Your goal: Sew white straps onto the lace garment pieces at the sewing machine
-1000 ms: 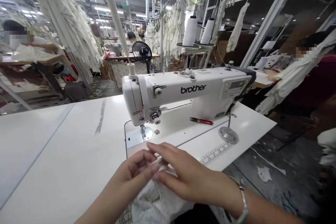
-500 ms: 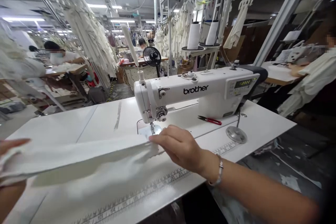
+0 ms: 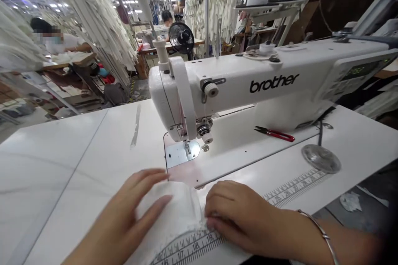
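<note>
Cloth laid flat before the needle, not yet under the foot.

The left hand lies flat with fingers spread on the cloth; the right hand, curled, pins its right edge near the printed ruler. The cloth sits on the table, just short of the needle plate of the machine. Stitching looks unstarted; the snips lie apart.

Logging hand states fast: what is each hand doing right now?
Left hand: open, fingers spread, pressing flat on the white fabric.
Right hand: fingers curled, tips pressing the fabric's edge on the table; no closed grip seen.
</note>
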Motion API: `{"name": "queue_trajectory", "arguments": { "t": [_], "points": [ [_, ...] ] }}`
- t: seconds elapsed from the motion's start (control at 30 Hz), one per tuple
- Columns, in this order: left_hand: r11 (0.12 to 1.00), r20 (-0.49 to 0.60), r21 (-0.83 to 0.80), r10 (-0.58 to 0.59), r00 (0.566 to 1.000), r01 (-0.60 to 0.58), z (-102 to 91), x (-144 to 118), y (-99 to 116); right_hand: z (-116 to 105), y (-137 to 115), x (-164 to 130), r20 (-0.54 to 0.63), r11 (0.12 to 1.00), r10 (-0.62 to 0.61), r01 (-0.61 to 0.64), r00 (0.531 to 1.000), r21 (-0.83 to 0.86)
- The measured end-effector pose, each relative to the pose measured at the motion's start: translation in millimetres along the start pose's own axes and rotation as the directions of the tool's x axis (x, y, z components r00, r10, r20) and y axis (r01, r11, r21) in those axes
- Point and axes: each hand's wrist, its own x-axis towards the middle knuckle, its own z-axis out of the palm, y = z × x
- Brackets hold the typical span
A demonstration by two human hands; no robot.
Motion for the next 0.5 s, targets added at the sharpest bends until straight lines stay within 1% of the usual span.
{"name": "queue_trajectory", "arguments": {
  "t": [0.07,0.1,0.13,0.2,0.27,0.3,0.37,0.43,0.47,0.5],
  "points": [
    [0.995,0.161,0.070,0.066,0.985,-0.078,16.0,25,4,-4,2,2,-0.065,0.991,0.134,-0.134,0.989,0.009],
    [0.991,0.241,0.081,0.080,0.967,-0.102,21.8,35,8,-6,4,3,-0.086,0.982,0.189,-0.188,0.978,0.019],
    [0.992,0.284,0.066,0.082,0.955,-0.105,25.5,41,11,-8,4,4,-0.094,0.973,0.232,-0.230,0.968,0.033],
    [0.998,0.341,-0.002,0.054,0.938,-0.057,25.9,45,17,-14,4,10,-0.076,0.958,0.285,-0.282,0.955,0.052],
    [0.997,0.326,-0.082,0.014,0.945,0.014,20.0,38,20,-17,3,22,-0.005,0.949,0.311,-0.310,0.950,0.057],
    [0.994,0.296,-0.110,0.005,0.955,0.029,16.4,34,20,-17,3,30,0.040,0.947,0.315,-0.317,0.948,0.053],
    [0.992,0.197,-0.112,-0.026,0.980,0.049,11.7,25,19,-14,5,46,0.103,0.946,0.308,-0.316,0.946,0.067],
    [0.987,0.092,-0.090,-0.124,0.988,0.132,12.2,21,18,-7,11,59,0.096,0.951,0.258,-0.270,0.961,0.151],
    [0.976,0.068,-0.088,-0.193,0.979,0.199,14.0,22,17,-4,15,63,0.070,0.948,0.228,-0.238,0.971,0.210],
    [0.959,0.081,-0.092,-0.260,0.962,0.267,16.2,25,16,-1,20,66,0.036,0.942,0.206,-0.208,0.978,0.263]
  ]
}}
